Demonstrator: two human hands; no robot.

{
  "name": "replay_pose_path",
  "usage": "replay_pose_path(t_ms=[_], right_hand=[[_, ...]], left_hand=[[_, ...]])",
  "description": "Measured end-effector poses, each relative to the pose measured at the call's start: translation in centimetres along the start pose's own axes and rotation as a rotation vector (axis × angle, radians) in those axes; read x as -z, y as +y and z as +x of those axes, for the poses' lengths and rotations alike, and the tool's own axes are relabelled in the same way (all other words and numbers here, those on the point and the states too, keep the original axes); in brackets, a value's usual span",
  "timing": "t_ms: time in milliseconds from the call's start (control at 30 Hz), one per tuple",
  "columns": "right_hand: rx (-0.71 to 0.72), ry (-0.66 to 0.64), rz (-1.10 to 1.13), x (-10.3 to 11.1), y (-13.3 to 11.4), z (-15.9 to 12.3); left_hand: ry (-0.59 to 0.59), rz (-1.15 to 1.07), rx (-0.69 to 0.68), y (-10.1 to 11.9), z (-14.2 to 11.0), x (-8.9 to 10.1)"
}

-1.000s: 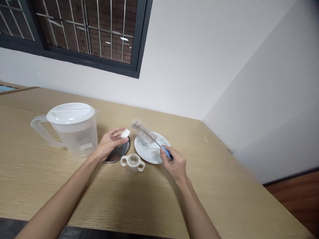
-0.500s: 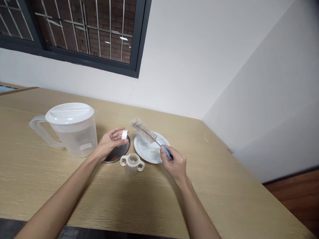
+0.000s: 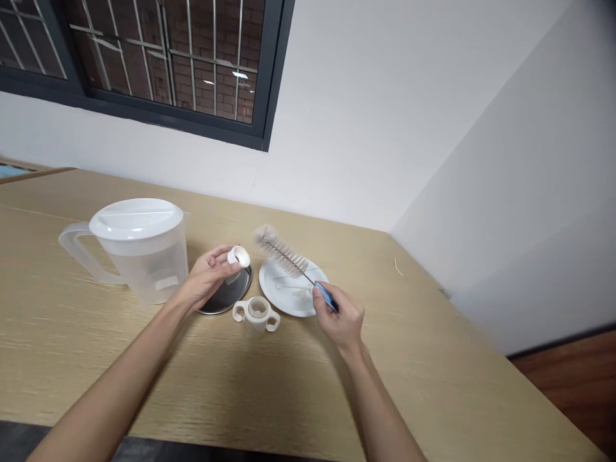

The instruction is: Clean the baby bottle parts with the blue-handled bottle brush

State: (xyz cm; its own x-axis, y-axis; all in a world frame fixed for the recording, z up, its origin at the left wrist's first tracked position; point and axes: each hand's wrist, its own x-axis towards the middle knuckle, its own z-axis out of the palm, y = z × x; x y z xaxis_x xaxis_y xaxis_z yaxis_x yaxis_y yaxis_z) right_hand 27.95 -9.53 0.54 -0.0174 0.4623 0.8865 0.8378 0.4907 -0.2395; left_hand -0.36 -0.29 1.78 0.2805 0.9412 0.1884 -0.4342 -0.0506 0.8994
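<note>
My left hand (image 3: 208, 277) pinches a small white ring-shaped cap (image 3: 239, 256) above a round steel dish (image 3: 231, 296). My right hand (image 3: 339, 317) grips the blue handle of a bottle brush (image 3: 283, 254), whose bristled end points up and left toward the cap without touching it. Below the brush lies a white plate (image 3: 290, 296) with small pale parts on it. A two-handled white cup (image 3: 256, 314) stands open on the table between my hands.
A large translucent pitcher (image 3: 137, 249) with a white lid stands at the left on the wooden table (image 3: 240, 385). The table runs into a wall corner at the back right. A window is above the far wall.
My left hand has turned the white cap so its opening faces the brush. The brush has tilted slightly and my right hand has shifted a little to the right.
</note>
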Motion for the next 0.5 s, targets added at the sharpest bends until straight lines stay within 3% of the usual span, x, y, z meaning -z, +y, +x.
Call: replay_pose_path(t_ms=[300,500], right_hand=[[0.099,-0.099,0.045,-0.15,-0.06,-0.10],[0.017,-0.058,-0.025,-0.26,0.19,-0.13]], left_hand=[[0.092,0.062,-0.075,-0.47,0.45,0.27],[0.146,0.124,-0.116,-0.58,0.68,0.65]])
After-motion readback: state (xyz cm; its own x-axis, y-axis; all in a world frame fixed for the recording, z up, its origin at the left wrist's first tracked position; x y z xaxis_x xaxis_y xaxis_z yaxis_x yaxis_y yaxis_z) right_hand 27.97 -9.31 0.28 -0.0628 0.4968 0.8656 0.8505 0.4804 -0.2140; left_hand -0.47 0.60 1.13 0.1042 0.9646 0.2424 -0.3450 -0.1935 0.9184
